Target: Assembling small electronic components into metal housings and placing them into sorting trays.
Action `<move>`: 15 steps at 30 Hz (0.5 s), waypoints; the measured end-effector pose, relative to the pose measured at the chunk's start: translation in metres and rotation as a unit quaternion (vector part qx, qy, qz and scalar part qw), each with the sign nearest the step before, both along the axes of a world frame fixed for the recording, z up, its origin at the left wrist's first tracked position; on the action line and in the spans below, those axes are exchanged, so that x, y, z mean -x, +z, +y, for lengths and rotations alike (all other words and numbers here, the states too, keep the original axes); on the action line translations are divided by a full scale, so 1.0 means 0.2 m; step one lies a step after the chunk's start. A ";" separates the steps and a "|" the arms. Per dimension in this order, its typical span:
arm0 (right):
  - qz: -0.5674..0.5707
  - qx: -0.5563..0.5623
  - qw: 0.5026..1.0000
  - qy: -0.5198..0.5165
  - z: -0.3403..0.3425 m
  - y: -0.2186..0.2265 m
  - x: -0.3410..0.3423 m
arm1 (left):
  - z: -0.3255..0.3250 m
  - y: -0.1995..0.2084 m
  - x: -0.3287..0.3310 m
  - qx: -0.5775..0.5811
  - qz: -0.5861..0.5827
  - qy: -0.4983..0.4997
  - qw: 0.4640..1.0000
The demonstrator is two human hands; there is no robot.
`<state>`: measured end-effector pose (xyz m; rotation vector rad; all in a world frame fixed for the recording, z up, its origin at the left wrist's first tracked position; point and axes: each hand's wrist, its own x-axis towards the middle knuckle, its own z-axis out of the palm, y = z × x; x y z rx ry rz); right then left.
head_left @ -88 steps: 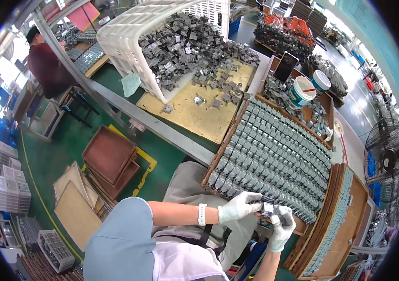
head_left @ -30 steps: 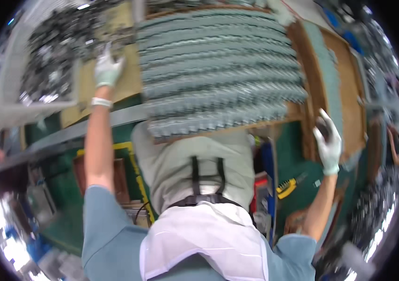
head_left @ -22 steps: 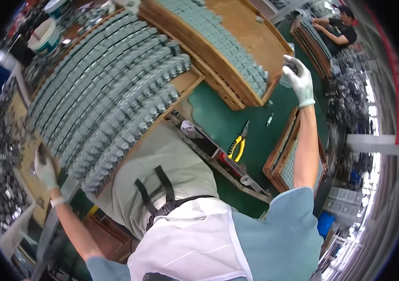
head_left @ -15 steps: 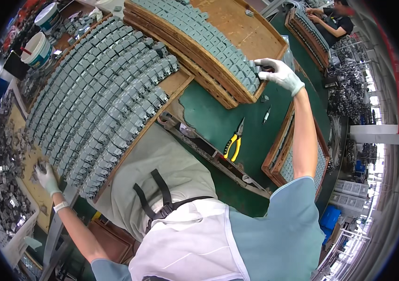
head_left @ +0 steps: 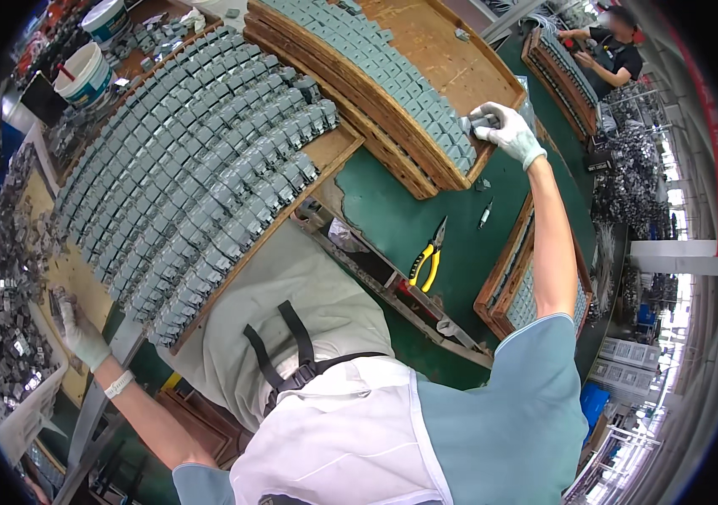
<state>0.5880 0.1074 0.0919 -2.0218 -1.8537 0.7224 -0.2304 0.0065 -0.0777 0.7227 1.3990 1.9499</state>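
Note:
My right hand (head_left: 506,135), in a white glove, pinches a small grey block (head_left: 483,124) at the right end of the upper wooden tray (head_left: 413,46). Rows of similar grey blocks (head_left: 376,67) fill the near side of that tray. Far to the left, my gloved left hand (head_left: 82,337) has its fingers drawn together over a yellowish board (head_left: 56,273), beside a heap of small dark metal parts (head_left: 1,303). Something small and dark shows at its fingertips, too unclear to name. Between my hands lies a large tray of grey blocks (head_left: 199,160) in curved rows.
Yellow-handled pliers (head_left: 427,257) and a small pen-like tool (head_left: 485,214) lie on the green tabletop (head_left: 384,198). More wooden trays (head_left: 506,286) stand at the right. Two white buckets (head_left: 85,76) are at the back left. A co-worker (head_left: 616,55) works at the far right.
My left hand has shifted slightly down and left, nearer the heap of metal parts. The grey block in my right hand now shows more plainly, and that hand stays by the tray end.

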 end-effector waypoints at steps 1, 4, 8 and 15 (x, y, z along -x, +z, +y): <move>-0.005 0.000 1.000 -0.001 -0.02 0.03 0.00 | -0.01 0.06 -0.05 0.000 -0.005 -0.001 1.000; 0.164 -0.151 0.972 -0.071 -0.03 0.10 0.06 | -0.08 0.27 -0.20 -0.045 -0.036 -0.048 0.997; 0.276 -0.113 0.953 -0.044 -0.01 0.17 0.51 | -0.18 0.58 -0.57 -0.023 0.049 -0.122 0.991; 0.452 0.136 0.877 0.089 -0.30 -0.14 1.49 | -0.19 0.47 -1.30 0.035 -0.289 -0.294 0.910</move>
